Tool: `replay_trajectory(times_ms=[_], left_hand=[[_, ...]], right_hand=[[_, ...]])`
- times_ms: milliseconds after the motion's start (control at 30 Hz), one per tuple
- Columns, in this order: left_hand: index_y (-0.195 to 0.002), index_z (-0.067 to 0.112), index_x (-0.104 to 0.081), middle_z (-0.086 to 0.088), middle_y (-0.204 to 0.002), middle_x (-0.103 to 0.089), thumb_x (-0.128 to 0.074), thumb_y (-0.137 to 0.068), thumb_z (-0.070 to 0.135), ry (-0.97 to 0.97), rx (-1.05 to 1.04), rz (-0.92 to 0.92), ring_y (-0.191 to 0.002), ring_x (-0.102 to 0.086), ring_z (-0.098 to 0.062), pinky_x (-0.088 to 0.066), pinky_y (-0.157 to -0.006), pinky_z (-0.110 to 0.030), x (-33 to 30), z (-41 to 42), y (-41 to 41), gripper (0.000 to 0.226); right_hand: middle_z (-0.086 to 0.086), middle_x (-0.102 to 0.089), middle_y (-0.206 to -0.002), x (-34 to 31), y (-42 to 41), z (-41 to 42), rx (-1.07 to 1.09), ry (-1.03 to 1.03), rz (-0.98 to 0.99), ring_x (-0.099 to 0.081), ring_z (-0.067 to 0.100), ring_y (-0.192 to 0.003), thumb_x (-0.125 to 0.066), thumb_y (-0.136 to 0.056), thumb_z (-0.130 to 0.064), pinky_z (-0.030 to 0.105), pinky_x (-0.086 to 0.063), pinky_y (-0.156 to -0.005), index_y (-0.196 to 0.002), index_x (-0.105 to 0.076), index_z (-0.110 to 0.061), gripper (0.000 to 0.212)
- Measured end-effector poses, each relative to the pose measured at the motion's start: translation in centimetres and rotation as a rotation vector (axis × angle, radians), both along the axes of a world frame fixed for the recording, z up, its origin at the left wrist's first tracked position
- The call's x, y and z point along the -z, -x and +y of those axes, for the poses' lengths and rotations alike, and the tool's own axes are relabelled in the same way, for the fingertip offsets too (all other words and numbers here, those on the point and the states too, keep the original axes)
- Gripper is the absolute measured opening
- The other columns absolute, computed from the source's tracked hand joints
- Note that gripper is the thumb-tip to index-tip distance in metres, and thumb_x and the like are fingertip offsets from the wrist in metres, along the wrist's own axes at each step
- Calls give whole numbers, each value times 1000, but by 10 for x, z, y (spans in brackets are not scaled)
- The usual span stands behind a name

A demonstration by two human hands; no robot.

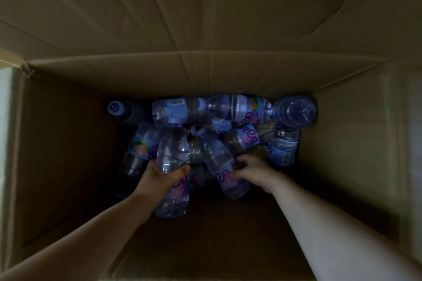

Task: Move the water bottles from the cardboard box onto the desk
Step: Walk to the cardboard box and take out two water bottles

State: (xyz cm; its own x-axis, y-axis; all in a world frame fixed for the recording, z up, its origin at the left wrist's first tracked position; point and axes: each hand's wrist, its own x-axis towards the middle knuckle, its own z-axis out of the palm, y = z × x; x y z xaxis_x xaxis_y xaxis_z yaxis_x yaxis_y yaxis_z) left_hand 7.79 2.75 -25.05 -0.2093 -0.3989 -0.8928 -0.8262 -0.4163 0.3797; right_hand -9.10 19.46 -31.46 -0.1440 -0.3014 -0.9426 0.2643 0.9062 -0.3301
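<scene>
I look straight down into a deep, dim cardboard box (68,134). Several clear water bottles with blue and pink labels lie piled at its far end. My left hand (159,178) grips one bottle (173,155) around its middle; the bottle's base points toward me and its cap away. My right hand (253,170) curls its fingers round a second bottle (225,173) that lies slanted beside the first. More bottles (237,108) lie crosswise along the back wall, one (295,110) with its base turned up. The desk is out of sight.
The box's far flap (205,13) stands up and fills the upper view. The near part of the box floor (217,230) is bare cardboard. A pale surface (4,98) shows outside the left wall.
</scene>
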Motion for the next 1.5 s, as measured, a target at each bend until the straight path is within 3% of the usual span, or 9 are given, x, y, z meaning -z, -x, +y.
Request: replay_trajectory(times_ms=[200, 300, 400, 567, 700, 967, 1133, 1267, 1500], left_hand=[[-87, 34, -61, 12, -82, -70, -76, -79, 26, 17, -25, 29, -73, -65, 0, -44, -56, -13, -1, -3, 0, 19], [-93, 34, -59, 8, -90, -69, -75, -80, 25, 10, -24, 31, -78, -63, -3, -44, -59, -16, -4, -3, -1, 22], [-107, 28, -55, -1, -98, -69, -76, -79, 28, 4, -50, 0, -83, -65, -11, -46, -60, -19, -4, -2, -3, 35], [-113, 31, -43, -6, -104, -68, -77, -77, 31, 8, -30, -29, -85, -65, -17, -48, -65, -23, -1, -2, -6, 50], [-124, 28, -42, -5, -110, -66, -77, -76, 34, -12, -22, -48, -89, -64, -16, -47, -64, -21, 5, -3, -10, 60], [-117, 17, -59, -3, -100, -71, -79, -74, 31, -39, -36, -41, -87, -68, -16, -49, -64, -23, 15, -3, -11, 49], [-91, 29, -65, 6, -83, -73, -79, -75, 26, -21, -49, 5, -74, -69, -6, -49, -57, -18, 2, -4, -15, 21], [-88, 26, -62, 6, -75, -71, -80, -74, 22, 31, -46, 7, -76, -68, -16, -55, -76, -35, -29, -11, -16, 23], [-112, 11, -56, -12, -96, -69, -85, -67, 32, 104, 15, 13, -84, -68, -29, -57, -80, -42, -126, -33, -27, 58]], right_hand=[[5, -48, -130, 2, -8, -3, -94, -1, 271, -47, 25, -124, -73, -81, -8, 37, -43, -102, -129, -42, -19, 59], [7, -32, -140, -18, -16, -12, -686, 174, 701, -36, 29, -128, -61, -79, 2, 43, -42, -99, -134, -39, -23, 64], [14, -23, -146, -25, -36, -24, -919, 303, 783, -26, 37, -134, -51, -84, -2, 46, -42, -98, -135, -40, -14, 53], [16, 6, -160, -15, -55, -30, -806, -3, 716, -1, 35, -148, -61, -87, -50, 56, -22, -112, -151, -4, -15, 93], [10, 18, -160, -3, -39, -23, -773, -116, 718, -4, 35, -148, -74, -78, -48, 56, -26, -111, -150, 21, -26, 120], [14, -32, -148, 14, -40, -24, -235, -121, 696, -37, 36, -135, -84, -71, -31, 50, -42, -101, -149, -10, -18, 108], [4, -61, -113, 10, -50, -14, 167, -101, 420, -62, 22, -103, -84, -72, -27, 20, -43, -76, -124, -49, -9, 65], [-19, -54, -86, -19, -54, -14, 269, -46, 374, -48, -8, -69, -83, -73, -26, 2, -37, -51, -110, -48, -23, 51], [-2, -59, -118, -141, -59, -42, 241, -20, 494, -62, 15, -92, -81, -73, -39, 15, -42, -61, -127, -43, -20, 69]])
